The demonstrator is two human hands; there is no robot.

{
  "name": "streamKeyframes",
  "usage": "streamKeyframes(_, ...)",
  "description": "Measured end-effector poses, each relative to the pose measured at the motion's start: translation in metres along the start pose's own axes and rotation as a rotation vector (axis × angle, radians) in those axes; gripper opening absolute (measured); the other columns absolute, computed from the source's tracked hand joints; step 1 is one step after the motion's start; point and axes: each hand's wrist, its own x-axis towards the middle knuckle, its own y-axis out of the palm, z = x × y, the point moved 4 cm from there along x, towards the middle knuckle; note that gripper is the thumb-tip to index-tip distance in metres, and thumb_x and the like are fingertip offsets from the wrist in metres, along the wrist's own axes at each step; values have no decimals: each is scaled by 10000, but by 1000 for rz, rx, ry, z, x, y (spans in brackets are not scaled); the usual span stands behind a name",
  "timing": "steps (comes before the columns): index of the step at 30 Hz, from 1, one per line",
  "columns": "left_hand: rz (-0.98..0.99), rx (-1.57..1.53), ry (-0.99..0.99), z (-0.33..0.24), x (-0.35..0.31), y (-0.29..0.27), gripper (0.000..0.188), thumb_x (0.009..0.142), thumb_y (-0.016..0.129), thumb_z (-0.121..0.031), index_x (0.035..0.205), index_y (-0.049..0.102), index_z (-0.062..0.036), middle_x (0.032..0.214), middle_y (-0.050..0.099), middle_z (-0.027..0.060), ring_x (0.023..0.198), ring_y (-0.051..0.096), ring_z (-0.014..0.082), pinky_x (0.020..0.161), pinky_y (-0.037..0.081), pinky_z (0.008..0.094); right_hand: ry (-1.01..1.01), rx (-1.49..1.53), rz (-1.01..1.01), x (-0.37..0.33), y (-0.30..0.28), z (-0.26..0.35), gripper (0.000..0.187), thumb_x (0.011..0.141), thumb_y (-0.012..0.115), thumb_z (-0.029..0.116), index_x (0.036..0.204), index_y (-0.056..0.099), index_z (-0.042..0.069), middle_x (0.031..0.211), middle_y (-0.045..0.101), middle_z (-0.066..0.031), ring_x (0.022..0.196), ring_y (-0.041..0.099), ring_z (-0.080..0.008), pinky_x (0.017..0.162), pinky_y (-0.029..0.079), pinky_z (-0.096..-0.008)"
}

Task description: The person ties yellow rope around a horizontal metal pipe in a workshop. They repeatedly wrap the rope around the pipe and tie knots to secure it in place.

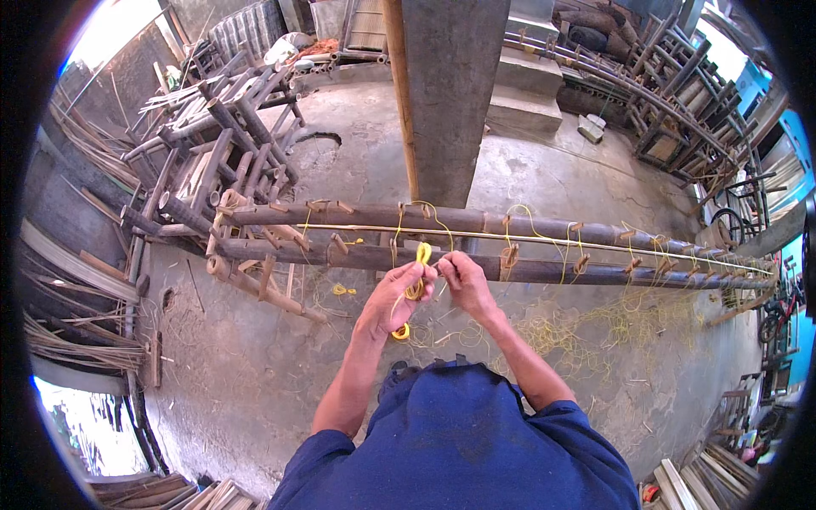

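My left hand [396, 297] is closed around a small wound bundle of yellow string [424, 252], whose loop sticks up past the fingers. Close beside it, my right hand [467, 285] has its fingers pinched together on what looks like a thin strand of the same string. Both hands are held just on my side of a long frame of two dark bamboo poles [365, 254] studded with wooden pegs. Yellow strands hang looped over the pegs, and a pale thin rod [527, 239] runs lengthwise between the poles. Another yellow coil [400, 331] shows below my left hand.
A concrete pillar [449, 102] rises behind the frame, with a bamboo pole [401, 102] against it. Tangled yellow string [586, 336] lies on the floor at right. Stacked bamboo furniture frames [229, 140] stand at left. Concrete steps [523, 93] are at the back.
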Motion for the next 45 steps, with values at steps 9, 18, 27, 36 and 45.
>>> streamKeyframes(9, -240, 1161, 213, -12, -10, 9, 270, 1006, 467, -242, 861, 532, -25, 709, 503, 0, 625, 465, 91, 559, 409, 272, 179, 276, 157, 5, -1, 48, 205, 955, 531, 212, 801, 578, 85, 627, 490, 43, 560, 458, -54, 535, 381, -241)
streamKeyframes(18, 379, 1049, -63, -9, -22, 30, 298, 1000, 478, -279, 865, 558, -26, 710, 485, -15, 713, 442, 95, 639, 386, 260, 319, 374, 222, -24, -1, 21, 203, 926, 568, 214, 755, 542, 108, 628, 491, 41, 515, 459, -93, 505, 422, -263)
streamKeyframes(27, 251, 849, -107, -2, -21, 18, 199, 972, 499, -202, 859, 559, -49, 762, 486, -50, 722, 437, 63, 632, 388, 236, 547, 632, 463, -32, 2, 15, 217, 947, 521, 220, 774, 594, 111, 624, 502, 35, 503, 423, -78, 467, 350, -269)
streamKeyframes(36, 322, 686, -175, 7, -29, 14, 299, 1003, 478, -290, 878, 573, -35, 743, 477, -43, 694, 413, 74, 620, 367, 241, 740, 748, 399, -48, 7, -24, 235, 922, 541, 205, 818, 548, -5, 750, 617, -149, 628, 589, -289, 576, 462, -381)
streamKeyframes(45, 41, 407, -113, 18, -30, -3, 220, 982, 499, -211, 817, 559, -79, 720, 454, -37, 637, 389, 66, 574, 340, 226, 728, 752, 426, -53, 6, -23, 209, 951, 553, 245, 834, 619, 86, 688, 520, 60, 563, 431, -50, 490, 341, -227)
